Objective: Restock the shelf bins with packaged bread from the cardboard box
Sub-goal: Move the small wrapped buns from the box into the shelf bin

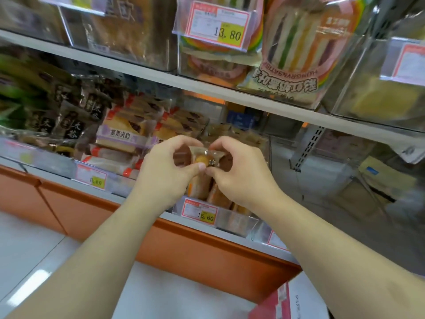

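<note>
Store shelving fills the view, white shelf edges (207, 88) running across, clear plastic bins on each level, orange base panel (207, 247) below and pale glossy floor (34, 249) at lower left. Both hands meet in front of the lower shelf: left hand (165, 169) and right hand (239, 171) each pinch the same small bread packet (204, 157), fingers closed on its clear crinkled wrapper, thumbs nearly touching under it. Packet shows a golden-orange piece inside, brown areas at the sides; print too blurred to read. It sits just above the open bin (239, 223) marked by a price tag reading 15.60 (201, 214), which already holds similar tan packets standing on end. Left-neighbor bin has purple-labelled sandwich bread (119, 137) with an 8.80 tag (92, 179); farther left, dark packets (69, 120). Upper shelf carries rainbow-striped sandwich packs (296, 54) and a 13.80 tag (216, 26). Pink-and-white box corner (282, 302) at bottom edge, mostly cut off.
</note>
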